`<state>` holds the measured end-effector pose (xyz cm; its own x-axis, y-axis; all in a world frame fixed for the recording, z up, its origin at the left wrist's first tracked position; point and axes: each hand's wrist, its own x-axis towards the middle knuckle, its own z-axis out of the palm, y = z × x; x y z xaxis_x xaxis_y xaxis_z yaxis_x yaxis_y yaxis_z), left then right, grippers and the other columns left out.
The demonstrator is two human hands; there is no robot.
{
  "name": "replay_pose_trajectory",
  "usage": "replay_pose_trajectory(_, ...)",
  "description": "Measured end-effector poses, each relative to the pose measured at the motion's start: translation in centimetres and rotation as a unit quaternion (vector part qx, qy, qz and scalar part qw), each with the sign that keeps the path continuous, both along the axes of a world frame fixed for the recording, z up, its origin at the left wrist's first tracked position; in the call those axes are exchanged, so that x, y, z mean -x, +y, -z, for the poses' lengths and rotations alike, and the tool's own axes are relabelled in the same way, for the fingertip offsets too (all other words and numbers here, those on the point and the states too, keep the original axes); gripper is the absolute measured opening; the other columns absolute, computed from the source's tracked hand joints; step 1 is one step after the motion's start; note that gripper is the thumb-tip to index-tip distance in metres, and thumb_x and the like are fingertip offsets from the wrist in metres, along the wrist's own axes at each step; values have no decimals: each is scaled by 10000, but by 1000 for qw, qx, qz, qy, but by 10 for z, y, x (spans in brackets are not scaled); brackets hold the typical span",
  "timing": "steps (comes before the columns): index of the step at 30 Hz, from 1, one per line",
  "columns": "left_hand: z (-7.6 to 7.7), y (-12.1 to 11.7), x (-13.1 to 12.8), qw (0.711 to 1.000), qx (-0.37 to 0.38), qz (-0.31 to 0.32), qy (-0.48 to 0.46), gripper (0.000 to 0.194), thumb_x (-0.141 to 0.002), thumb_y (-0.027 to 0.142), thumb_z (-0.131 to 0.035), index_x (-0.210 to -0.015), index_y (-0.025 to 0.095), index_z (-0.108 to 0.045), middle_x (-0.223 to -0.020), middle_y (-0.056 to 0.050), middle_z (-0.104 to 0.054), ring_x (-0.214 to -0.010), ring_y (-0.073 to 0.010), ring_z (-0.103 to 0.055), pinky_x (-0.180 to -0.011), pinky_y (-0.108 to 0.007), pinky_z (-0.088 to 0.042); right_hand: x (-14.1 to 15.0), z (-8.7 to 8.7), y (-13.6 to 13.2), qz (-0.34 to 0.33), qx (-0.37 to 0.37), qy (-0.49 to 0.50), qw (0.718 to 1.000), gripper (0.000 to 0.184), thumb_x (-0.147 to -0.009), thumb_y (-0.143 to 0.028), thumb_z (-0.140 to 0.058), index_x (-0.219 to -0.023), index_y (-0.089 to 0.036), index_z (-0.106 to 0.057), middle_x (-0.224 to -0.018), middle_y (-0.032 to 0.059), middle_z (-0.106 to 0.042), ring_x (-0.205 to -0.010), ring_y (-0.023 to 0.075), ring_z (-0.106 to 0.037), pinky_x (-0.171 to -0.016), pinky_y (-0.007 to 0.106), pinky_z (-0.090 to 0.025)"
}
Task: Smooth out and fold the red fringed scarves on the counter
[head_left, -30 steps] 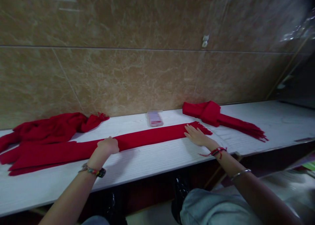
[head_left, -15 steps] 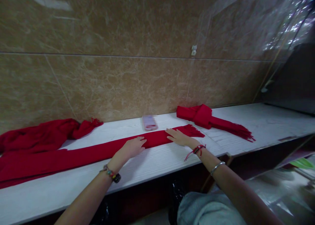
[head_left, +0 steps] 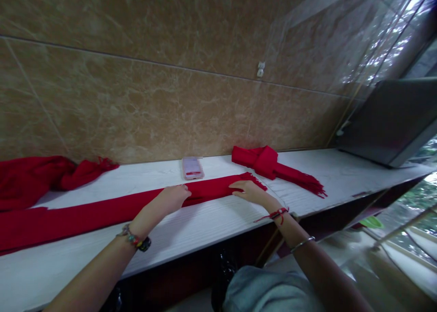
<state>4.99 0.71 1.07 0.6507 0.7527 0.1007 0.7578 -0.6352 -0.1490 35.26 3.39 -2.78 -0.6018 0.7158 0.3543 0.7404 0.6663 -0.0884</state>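
A long red scarf (head_left: 112,210) lies flat and folded narrow along the white counter, its fringed end to the right. My left hand (head_left: 172,199) is closed on the scarf left of centre, with the fingertips bent down over the cloth. Near the fringe, my right hand (head_left: 251,192) has its fingers and thumb curved onto the scarf, pinching the cloth. Between the hands the fabric shows a slight crease. A second red scarf (head_left: 264,161), looped into a knot with its fringe to the right, rests behind my right hand.
Another red scarf (head_left: 30,180) lies loosely bunched at the left against the tiled wall (head_left: 136,111). A small flat pinkish packet (head_left: 192,168), partly blurred, sits behind the scarf. The white counter (head_left: 191,230) has its edge toward me. A dark grey box-shaped object (head_left: 385,120) stands at the far right.
The view has turned to the right, so things appear further left. My fingers have curled more onto the scarf, and a crease has formed between the hands.
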Motion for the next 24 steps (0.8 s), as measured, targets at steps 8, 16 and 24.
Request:
replay_pose_trajectory(8, 6, -5, -18, 997, -60, 26, 45, 273, -806, 22, -399, -915, 140, -621, -882, -96, -645, -779, -204, -622, -640, -289, -478, 2, -1, 1, 0, -55, -85, 995, 252, -853, -117, -447, -1025, -136, -629, -1027, 65, -662, -948, 150, -607, -857, 260, -470)
replay_pose_trajectory(16, 16, 0, -15, 996, -81, 20, 33, 260, -802, 26, -401, -902, 139, -613, -843, -94, -629, -751, -201, -610, -612, -288, -478, -3, 4, 3, 23, -79, -125, 989, 263, -800, -24, -458, -975, -96, -640, -974, 107, -672, -882, 185, -628, -805, 293, -492)
replay_pose_trajectory(24, 18, 3, -13, 998, -66, 20, -8, 251, -813, 45, -385, -863, 153, -605, -837, -85, -614, -762, -185, -598, -649, -284, -469, -8, 8, 0, 36, -112, -118, 986, 306, -799, -19, -432, -1024, -120, -613, -994, 92, -664, -900, 181, -617, -803, 297, -490)
